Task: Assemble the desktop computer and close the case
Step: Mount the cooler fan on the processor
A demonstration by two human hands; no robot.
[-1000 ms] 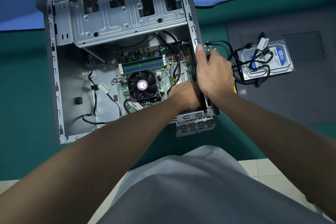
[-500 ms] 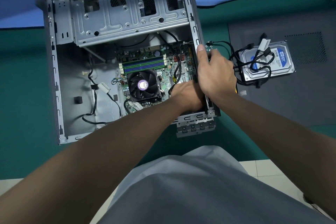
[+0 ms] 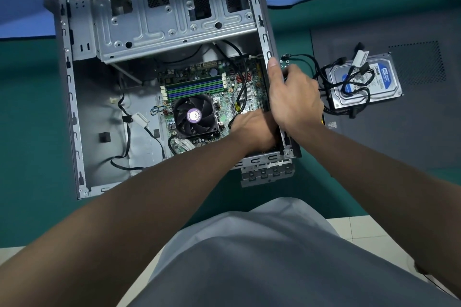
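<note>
I see no change: R hand point(image 3: 294, 97) still grips case point(image 3: 262, 20) rim, thumb along it; L hand point(image 3: 252, 129) fingers hidden, can't tell.

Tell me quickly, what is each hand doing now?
Left hand: cannot be told, fingers hidden inside the case.
Right hand: grips the case wall.

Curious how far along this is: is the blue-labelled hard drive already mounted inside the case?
No, the hard drive lies outside the case, on the dark panel beside it, under black cables.
</note>
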